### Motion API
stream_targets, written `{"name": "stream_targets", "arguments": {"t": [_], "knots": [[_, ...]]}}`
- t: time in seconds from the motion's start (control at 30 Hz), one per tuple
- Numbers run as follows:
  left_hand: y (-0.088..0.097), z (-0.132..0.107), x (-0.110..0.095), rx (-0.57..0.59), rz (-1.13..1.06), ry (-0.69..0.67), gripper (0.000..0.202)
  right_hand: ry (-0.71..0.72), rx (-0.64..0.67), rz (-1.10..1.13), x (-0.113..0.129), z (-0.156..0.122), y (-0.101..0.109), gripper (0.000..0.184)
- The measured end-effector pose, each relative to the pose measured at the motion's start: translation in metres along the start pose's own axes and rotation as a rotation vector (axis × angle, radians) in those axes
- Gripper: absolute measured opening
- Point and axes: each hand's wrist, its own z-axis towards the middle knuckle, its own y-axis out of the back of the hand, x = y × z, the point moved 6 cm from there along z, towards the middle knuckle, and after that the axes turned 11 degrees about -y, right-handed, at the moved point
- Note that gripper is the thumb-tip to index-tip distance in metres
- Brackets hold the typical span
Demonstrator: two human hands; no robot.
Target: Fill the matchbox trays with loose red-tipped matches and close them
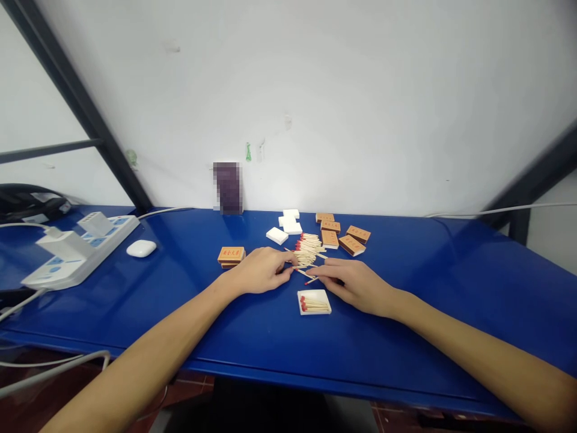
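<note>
A heap of red-tipped matches lies mid-table on the blue table. My left hand rests at the heap's near left edge, fingers pinched together on a few matches. My right hand lies just right of it, fingertips pinching a single match. Between and in front of the hands sits a white open tray holding several matches. Orange matchbox sleeves are stacked by my left hand, and more orange sleeves lie behind the heap. White empty trays lie behind the heap too.
A white power strip with plugs and cables sits at the far left, a white earbud case beside it. A dark blurred object stands against the wall. The table's front edge runs close to my forearms.
</note>
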Motion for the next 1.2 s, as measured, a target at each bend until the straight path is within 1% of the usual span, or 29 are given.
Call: {"name": "stream_targets", "arguments": {"t": [0.1, 0.3, 0.53, 0.67, 0.87, 1.07, 1.2], "knots": [[-0.0009, 0.0, 0.0012, 0.01, -0.002, 0.014, 0.018, 0.016, 0.019, -0.025, 0.0011, -0.0006, -0.0005, 0.036], [-0.001, -0.0001, 0.0028, 0.015, 0.008, 0.024, 0.02, -0.021, -0.015, 0.01, -0.0006, -0.0001, 0.0009, 0.035], [-0.0005, -0.0006, 0.0055, 0.025, 0.027, 0.062, 0.02, -0.045, -0.025, -0.013, -0.0028, 0.0008, -0.0002, 0.034], [-0.0001, -0.0007, 0.0052, 0.024, 0.012, 0.049, 0.022, -0.045, -0.027, -0.021, -0.0029, 0.0009, -0.0002, 0.033], [0.0004, -0.0014, 0.0033, 0.043, -0.022, 0.02, 0.031, -0.042, -0.012, 0.0, -0.0033, 0.0007, -0.001, 0.031], [0.0012, -0.0012, 0.0037, 0.039, -0.027, 0.028, 0.028, -0.056, -0.024, 0.024, -0.0032, 0.0012, -0.0009, 0.028], [0.0001, -0.001, 0.0046, 0.039, -0.031, 0.018, 0.026, -0.063, -0.009, 0.034, -0.0034, 0.0013, -0.0012, 0.026]]}}
